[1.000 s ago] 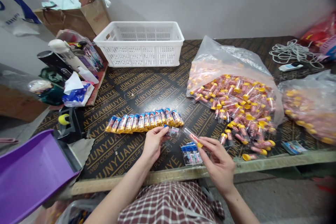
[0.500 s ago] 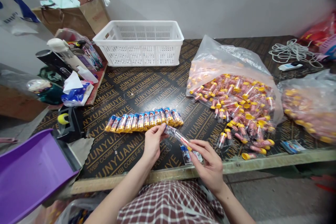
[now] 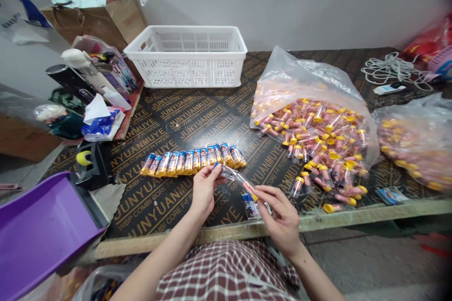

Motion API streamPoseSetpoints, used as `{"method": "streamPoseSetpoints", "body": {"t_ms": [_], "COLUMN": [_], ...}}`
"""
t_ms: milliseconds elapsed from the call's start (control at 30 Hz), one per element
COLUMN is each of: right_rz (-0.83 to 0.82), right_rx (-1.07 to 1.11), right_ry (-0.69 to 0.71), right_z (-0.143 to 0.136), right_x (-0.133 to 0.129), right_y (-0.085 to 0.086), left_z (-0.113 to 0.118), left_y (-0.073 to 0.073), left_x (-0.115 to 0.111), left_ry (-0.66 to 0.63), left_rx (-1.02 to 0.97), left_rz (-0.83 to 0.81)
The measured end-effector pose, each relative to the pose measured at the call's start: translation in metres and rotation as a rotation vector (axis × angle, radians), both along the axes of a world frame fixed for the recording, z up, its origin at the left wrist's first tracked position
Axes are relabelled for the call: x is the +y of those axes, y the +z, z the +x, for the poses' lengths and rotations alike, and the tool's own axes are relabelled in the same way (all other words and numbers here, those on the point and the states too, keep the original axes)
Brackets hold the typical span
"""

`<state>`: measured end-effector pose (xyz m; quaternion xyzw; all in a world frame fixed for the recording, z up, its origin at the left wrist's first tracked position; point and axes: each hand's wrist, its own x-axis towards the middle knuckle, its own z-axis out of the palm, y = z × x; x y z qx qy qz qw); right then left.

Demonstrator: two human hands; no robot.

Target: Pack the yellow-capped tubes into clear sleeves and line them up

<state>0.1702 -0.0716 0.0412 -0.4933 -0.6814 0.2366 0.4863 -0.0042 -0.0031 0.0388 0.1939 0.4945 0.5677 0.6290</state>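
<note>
My left hand (image 3: pixel 204 191) pinches one end of a clear plastic sleeve (image 3: pixel 229 173) with a bit of blue at its tip. In my right hand (image 3: pixel 280 216), closed fingers grip the yellow-capped end of a clear tube (image 3: pixel 246 185) with pinkish-red contents. The tube lies in line with the sleeve, tilted down to the right; I cannot tell how far one is inside the other. Just beyond my left hand lies a slanting row of blue-and-yellow wrapped tubes (image 3: pixel 189 161). Flat blue printed pieces (image 3: pixel 250 207) lie partly behind my right hand.
Many yellow-capped tubes (image 3: pixel 328 138) spill from a plastic bag (image 3: pixel 282 68). Another filled bag (image 3: pixel 420 136) stands at the right. A white basket (image 3: pixel 189 68) is at the back, a purple dustpan (image 3: pixel 45 230) and tape dispenser (image 3: pixel 93 167) at the left.
The sleeve and tube have shifted slightly, and the blue tip now shows above my left fingertips. Both hands keep their hold; the whole view has moved a little.
</note>
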Motion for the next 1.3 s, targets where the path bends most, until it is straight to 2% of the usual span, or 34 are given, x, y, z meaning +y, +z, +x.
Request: {"method": "streamPoseSetpoints", "body": {"t_ms": [100,200,400,500,567,700,900,1100,1300], "right_rz": [0.015,0.025,0.022,-0.012,-0.049,-0.093,-0.110,-0.095,-0.107], "right_rx": [-0.024,-0.025,-0.071,-0.082,-0.071,-0.042,0.053,0.056,0.059], "right_ry": [0.043,0.061,0.037,0.130,0.229,0.315,0.307,0.275,0.304], "right_z": [-0.002,-0.002,-0.001,0.000,0.002,0.002,0.000,0.001,-0.006], "right_x": [-0.001,-0.001,0.006,0.011,0.013,0.014,0.012,0.011,0.013], "right_y": [0.000,-0.002,-0.007,-0.005,-0.005,-0.007,-0.013,-0.015,-0.008], "left_z": [0.004,0.009,0.015,0.016,0.017,0.018,0.018,0.019,0.020], "left_y": [0.001,0.005,0.015,0.015,0.014,0.012,0.014,0.014,0.016], "left_x": [-0.003,-0.008,-0.015,-0.019,-0.022,-0.026,-0.029,-0.029,-0.029], "left_ry": [-0.013,-0.082,-0.331,-0.481,-0.523,-0.523,-0.516,-0.519,-0.487], "left_rx": [0.025,-0.002,-0.099,-0.092,-0.096,-0.108,-0.092,-0.092,-0.096], "left_rz": [0.009,0.006,-0.057,-0.085,-0.105,-0.126,-0.135,-0.134,-0.134]}}
